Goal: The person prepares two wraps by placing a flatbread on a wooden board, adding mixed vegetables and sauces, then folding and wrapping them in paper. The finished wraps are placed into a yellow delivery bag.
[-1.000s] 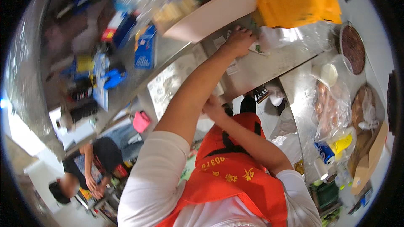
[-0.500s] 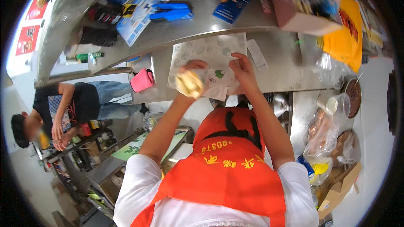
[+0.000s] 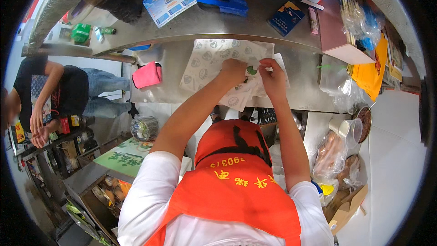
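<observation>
A white wrapping paper sheet (image 3: 198,66) with grey printed marks lies on the lower metal counter, its near corner hanging over the edge. My left hand (image 3: 233,70) is closed in a fist above the sheet; its fingertips and whatever they hold are hidden. Just right of it, my right hand (image 3: 273,80) has its fingers curled at the edge of a pale paper wrapper (image 3: 257,84). A small green mark (image 3: 251,69) shows between the two hands. The yellowish, bread-like food is out of sight now.
Above the counter runs a metal shelf with a blue stapler (image 3: 223,2), a leaflet (image 3: 180,1) and a pink box (image 3: 340,29). A pink pouch (image 3: 147,74) lies left of the paper. Clear cups (image 3: 348,130) and bagged goods stand at right. Another person (image 3: 68,86) stands at left.
My left hand has moved right and away from me, over the paper, and the yellowish food in it is no longer visible. My right hand has shifted slightly. The whole view has turned a little.
</observation>
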A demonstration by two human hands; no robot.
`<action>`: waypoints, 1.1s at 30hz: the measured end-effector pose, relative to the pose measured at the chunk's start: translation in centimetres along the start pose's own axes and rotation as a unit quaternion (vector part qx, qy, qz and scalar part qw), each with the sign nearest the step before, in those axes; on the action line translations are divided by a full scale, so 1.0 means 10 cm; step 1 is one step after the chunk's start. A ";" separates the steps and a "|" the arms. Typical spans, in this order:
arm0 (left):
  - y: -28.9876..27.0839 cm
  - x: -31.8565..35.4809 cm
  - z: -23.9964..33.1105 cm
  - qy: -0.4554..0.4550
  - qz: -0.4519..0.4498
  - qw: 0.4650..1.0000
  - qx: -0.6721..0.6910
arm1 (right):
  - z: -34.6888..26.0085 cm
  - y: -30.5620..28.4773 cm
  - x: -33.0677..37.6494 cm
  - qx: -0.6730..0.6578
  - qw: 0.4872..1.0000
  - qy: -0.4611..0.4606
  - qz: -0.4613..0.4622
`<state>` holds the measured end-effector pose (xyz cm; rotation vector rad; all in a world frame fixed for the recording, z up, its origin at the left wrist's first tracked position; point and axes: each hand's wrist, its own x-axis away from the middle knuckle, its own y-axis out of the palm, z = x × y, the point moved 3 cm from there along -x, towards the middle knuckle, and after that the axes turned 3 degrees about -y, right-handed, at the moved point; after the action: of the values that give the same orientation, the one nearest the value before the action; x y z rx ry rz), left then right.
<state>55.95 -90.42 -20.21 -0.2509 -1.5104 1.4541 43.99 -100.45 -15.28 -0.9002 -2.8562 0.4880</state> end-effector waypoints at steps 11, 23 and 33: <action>0.17 0.06 -0.17 -0.074 -0.052 0.996 0.008 | -0.33 0.20 -0.19 -0.323 0.930 0.136 -0.111; 0.45 0.76 0.15 0.023 0.287 0.958 0.011 | 0.18 -0.02 -0.07 -0.254 0.965 0.031 -0.053; 0.57 0.48 0.16 -0.048 0.215 0.975 0.039 | 0.16 0.24 -0.09 0.067 0.968 -0.243 -0.023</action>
<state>49.74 -86.51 -22.34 -0.4886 -1.5334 1.8853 45.66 -99.57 -17.59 -0.7746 -3.2044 1.0089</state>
